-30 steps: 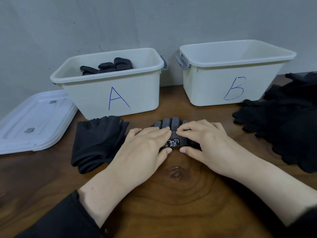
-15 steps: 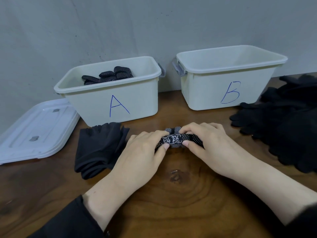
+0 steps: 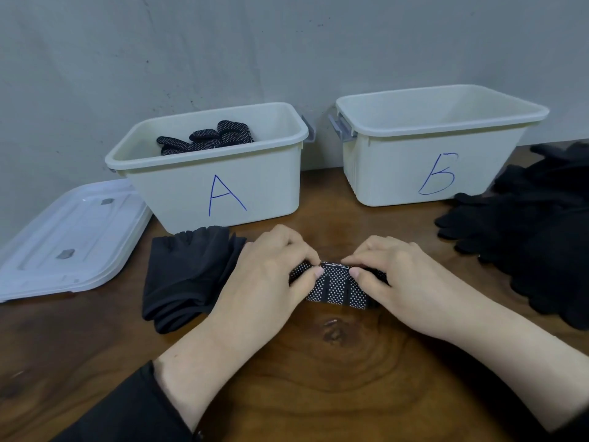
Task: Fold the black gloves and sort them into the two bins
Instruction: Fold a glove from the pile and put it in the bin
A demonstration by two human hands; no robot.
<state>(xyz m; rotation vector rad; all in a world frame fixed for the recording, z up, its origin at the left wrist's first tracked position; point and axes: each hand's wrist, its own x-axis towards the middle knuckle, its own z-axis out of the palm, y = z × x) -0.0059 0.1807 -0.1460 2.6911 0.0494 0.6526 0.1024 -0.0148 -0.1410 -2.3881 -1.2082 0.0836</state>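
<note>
Centre of frame: the left hand [image 3: 271, 275] and right hand [image 3: 401, 282], fingers curled, pinch the folded dotted glove [image 3: 338, 288] between thumbs and fingertips on the wooden table [image 3: 318, 378]. Half a second earlier its printed white label faced up; now the dotted fingers are folded toward the viewer. At the right edge lies a pile of black gloves [image 3: 535, 244]; left of centre, plain folded gloves [image 3: 188, 275]. Bin "A" [image 3: 223, 186], upper left, holds dotted gloves; bin "B" [image 3: 436, 173] stands upper right. A lid [image 3: 63, 240] lies far left.
</note>
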